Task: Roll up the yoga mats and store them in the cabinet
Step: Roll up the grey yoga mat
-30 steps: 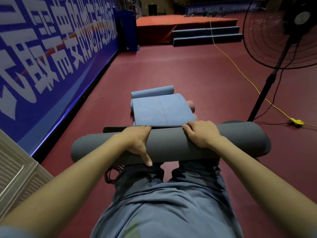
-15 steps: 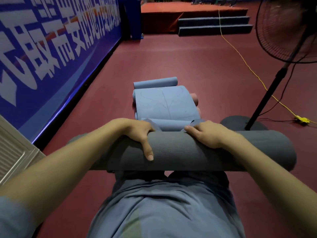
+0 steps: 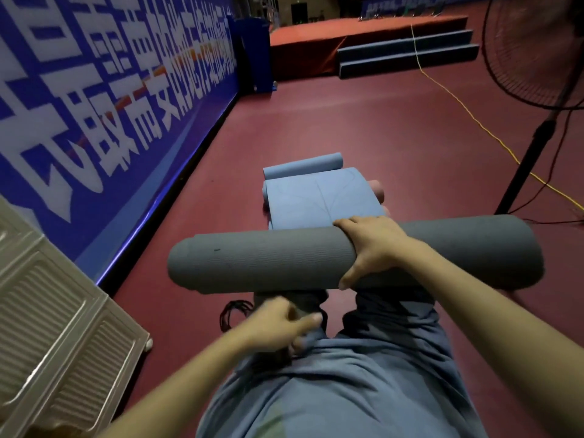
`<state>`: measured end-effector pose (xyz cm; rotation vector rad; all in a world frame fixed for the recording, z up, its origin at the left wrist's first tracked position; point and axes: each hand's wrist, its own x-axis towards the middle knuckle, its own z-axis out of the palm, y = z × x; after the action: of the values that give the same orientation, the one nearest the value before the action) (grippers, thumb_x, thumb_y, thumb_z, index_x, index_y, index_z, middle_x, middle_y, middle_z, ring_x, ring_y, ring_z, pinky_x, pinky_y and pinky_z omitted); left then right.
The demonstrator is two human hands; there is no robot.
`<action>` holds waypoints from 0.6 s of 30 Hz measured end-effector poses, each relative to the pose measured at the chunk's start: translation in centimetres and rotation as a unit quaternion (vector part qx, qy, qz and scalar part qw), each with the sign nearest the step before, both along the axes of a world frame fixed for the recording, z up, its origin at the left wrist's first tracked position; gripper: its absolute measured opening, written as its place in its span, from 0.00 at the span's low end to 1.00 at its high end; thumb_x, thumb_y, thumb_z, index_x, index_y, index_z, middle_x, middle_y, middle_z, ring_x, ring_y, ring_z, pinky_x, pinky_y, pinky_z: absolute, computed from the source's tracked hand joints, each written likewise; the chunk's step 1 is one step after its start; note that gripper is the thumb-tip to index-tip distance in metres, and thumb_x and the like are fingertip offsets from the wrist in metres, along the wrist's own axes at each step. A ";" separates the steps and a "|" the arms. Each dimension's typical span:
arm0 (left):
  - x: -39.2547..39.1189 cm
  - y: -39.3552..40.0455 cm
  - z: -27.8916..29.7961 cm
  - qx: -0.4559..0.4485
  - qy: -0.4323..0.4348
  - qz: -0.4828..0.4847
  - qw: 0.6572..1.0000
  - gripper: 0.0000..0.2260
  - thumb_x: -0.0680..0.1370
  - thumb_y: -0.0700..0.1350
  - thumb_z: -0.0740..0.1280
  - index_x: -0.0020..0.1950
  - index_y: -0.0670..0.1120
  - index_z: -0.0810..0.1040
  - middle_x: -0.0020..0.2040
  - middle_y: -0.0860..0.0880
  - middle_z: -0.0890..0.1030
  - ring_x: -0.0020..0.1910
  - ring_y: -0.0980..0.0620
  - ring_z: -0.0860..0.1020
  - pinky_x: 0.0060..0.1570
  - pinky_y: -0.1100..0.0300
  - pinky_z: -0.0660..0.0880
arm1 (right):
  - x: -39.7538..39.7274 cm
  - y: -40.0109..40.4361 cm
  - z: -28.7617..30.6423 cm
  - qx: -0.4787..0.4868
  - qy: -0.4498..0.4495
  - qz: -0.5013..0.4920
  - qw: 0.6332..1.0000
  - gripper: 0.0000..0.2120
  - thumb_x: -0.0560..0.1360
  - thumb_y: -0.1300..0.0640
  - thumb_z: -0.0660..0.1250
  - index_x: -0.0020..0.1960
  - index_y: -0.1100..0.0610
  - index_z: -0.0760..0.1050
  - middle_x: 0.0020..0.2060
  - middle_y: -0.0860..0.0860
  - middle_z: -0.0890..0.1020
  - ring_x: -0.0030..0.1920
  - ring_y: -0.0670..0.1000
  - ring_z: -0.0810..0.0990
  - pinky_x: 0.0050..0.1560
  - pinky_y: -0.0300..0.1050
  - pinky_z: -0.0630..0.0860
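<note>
Grey mat (image 3: 284,263), rolled into a thick, matte cylinder with a fine ribbed grain, lies crosswise above the person's thighs, its left end a rounded spiral and its right end reaching toward the fan pole (image 3: 524,165). Right hand (image 3: 369,248) grips it from above just right of the middle, fingers draped over the far side and thumb hooked down the near side. Left hand (image 3: 281,324) is off the roll, below and nearer the body, fingers loosely curled against the grey trousers (image 3: 363,390); the hand is blurred, and I cannot tell whether it pinches the cloth.

Beyond the roll, on the smooth dark-red floor (image 3: 347,128), a blue mat (image 3: 319,197) lies part unrolled, its flat sheet marked with thin lines and its far end curled. A second blue roll (image 3: 303,165) lies just behind it, and the end of a pink roll (image 3: 377,189) shows at its right edge.

A ribbed beige plastic cabinet (image 3: 63,327) stands at the lower left, well apart from the grey mat. A blue banner (image 3: 94,90) with white characters runs along the left wall. A yellow cord (image 3: 467,112) crosses the floor at the right.
</note>
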<state>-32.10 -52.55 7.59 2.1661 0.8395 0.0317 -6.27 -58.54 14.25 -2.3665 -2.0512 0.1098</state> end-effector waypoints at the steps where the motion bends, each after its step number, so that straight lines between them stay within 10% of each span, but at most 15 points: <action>1: -0.2 -0.5 -0.8 -0.088 0.032 0.018 0.995 0.23 0.77 0.65 0.70 0.40 0.45 0.79 0.30 0.53 0.81 0.29 0.53 0.77 0.33 0.54 0.74 | 0.1 0.1 0.1 -0.002 0.004 0.004 1.000 0.58 0.47 0.20 0.70 0.71 0.45 0.65 0.58 0.46 0.79 0.57 0.53 0.78 0.58 0.53 0.76; 5: 2.1 0.6 -1.2 -0.343 -0.163 0.209 0.901 0.23 0.72 0.55 0.77 0.60 0.41 0.81 0.50 0.44 0.87 0.48 0.46 0.86 0.47 0.55 0.81 | 0.7 0.1 -0.2 0.027 -0.004 0.019 0.999 0.52 0.49 0.22 0.71 0.66 0.47 0.68 0.55 0.46 0.80 0.53 0.52 0.79 0.54 0.51 0.76; 8: 4.3 0.6 -0.8 -0.256 -0.245 0.229 0.907 0.32 0.64 0.57 0.84 0.60 0.41 0.82 0.53 0.46 0.87 0.53 0.51 0.86 0.56 0.53 0.81 | 2.0 -0.1 -0.4 0.101 -0.014 0.028 0.994 0.48 0.50 0.24 0.72 0.63 0.48 0.69 0.54 0.46 0.81 0.51 0.52 0.79 0.52 0.50 0.75; 11: 6.4 1.7 0.1 -0.141 -0.328 0.203 0.912 0.19 0.69 0.45 0.82 0.55 0.38 0.82 0.50 0.46 0.87 0.52 0.55 0.84 0.55 0.58 0.78 | 3.9 0.1 1.1 0.215 0.002 0.036 0.976 0.51 0.51 0.31 0.78 0.66 0.55 0.70 0.56 0.52 0.81 0.55 0.57 0.80 0.54 0.52 0.75; 14: 8.6 4.0 3.7 -0.110 -0.410 0.186 0.886 0.26 0.72 0.34 0.79 0.68 0.41 0.76 0.63 0.48 0.83 0.63 0.56 0.80 0.59 0.63 0.77 | 5.0 1.7 3.3 0.294 0.031 0.023 0.955 0.55 0.50 0.40 0.84 0.70 0.60 0.68 0.60 0.57 0.79 0.56 0.62 0.80 0.56 0.56 0.76; 18: 10.5 7.5 8.4 -0.089 -0.451 0.153 0.875 0.21 0.71 0.29 0.77 0.61 0.40 0.78 0.55 0.46 0.85 0.55 0.54 0.84 0.52 0.63 0.79 | 4.6 3.4 7.0 0.294 0.151 0.005 0.944 0.57 0.54 0.45 0.86 0.75 0.48 0.60 0.67 0.51 0.75 0.63 0.53 0.76 0.63 0.51 0.74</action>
<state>-21.65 -45.02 16.02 1.5394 0.5696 1.0047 -1.70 -55.16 21.22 -1.8435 -1.6560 -0.1177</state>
